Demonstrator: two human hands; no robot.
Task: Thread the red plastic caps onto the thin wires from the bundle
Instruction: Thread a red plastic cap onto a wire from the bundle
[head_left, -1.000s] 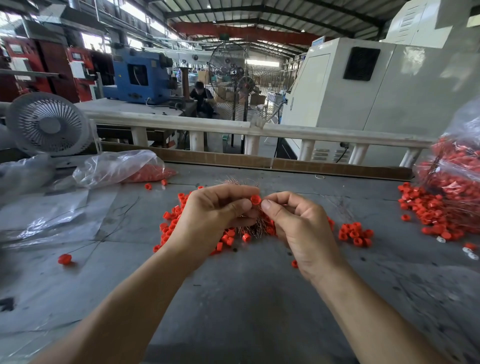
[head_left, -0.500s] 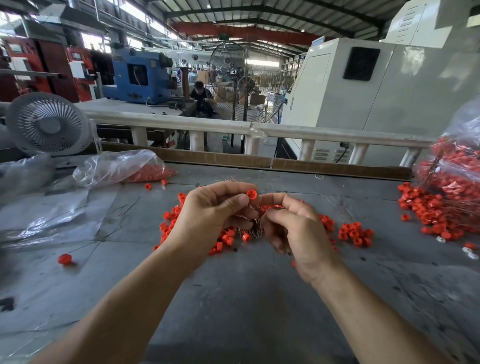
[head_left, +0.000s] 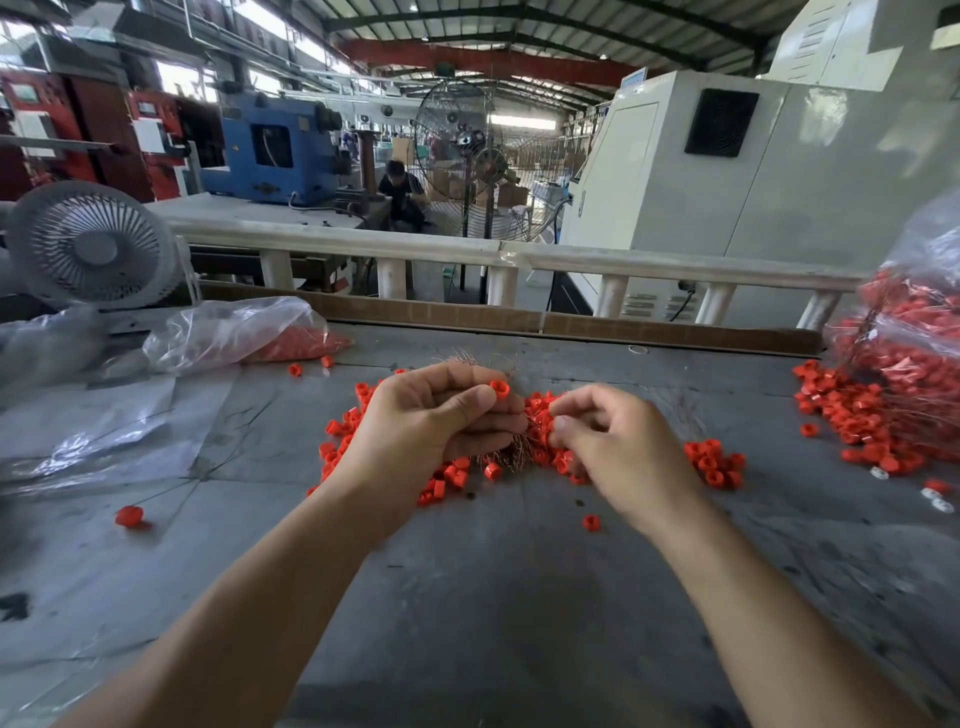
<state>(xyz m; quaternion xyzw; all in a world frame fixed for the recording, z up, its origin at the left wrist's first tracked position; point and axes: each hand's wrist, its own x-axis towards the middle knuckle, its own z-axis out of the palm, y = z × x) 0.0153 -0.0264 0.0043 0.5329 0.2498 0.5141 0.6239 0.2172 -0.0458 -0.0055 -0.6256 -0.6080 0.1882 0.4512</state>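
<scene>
Across the grey desk (head_left: 493, 597), open room lies nearest the person, loose red caps (head_left: 711, 462) scattered beyond. Gripping the wire bundle (head_left: 514, 452), the left hand (head_left: 436, 421) pinches one cap (head_left: 499, 387). Since a second ago the right hand (head_left: 618, 447) has dropped away, fingers curled, apparently picking another cap, so the threading likely starts again.

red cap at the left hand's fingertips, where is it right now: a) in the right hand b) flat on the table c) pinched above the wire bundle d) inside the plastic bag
c: the left hand pinches the red cap at its fingertips, above the wire bundle.
</scene>
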